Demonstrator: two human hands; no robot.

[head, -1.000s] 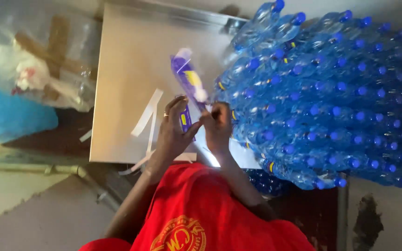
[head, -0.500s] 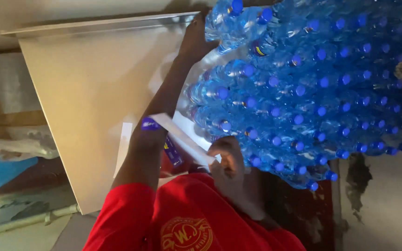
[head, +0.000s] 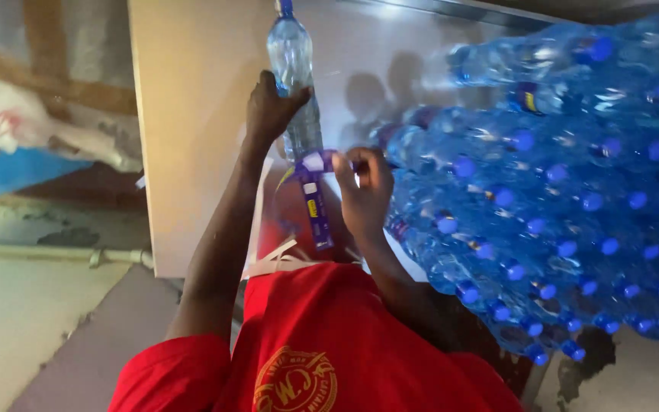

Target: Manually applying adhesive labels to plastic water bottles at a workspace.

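Since a moment ago the left hand [head: 272, 107] has pulled a bottle [head: 296, 84] from the pile [head: 558, 175] at three o'clock, gripping it, while the right hand [head: 364, 187] pinches a label [head: 316, 198] against it.

Left hand [head: 272, 107], half second ago reaching into bottle pile at top centre of frame, now grips single clear water bottle [head: 295, 76] pulled out over counter [head: 192, 114], top centre. Right hand [head: 364, 191], earlier low holding white strip, now raised, pinching purple label [head: 316, 194] against bottle's lower end.
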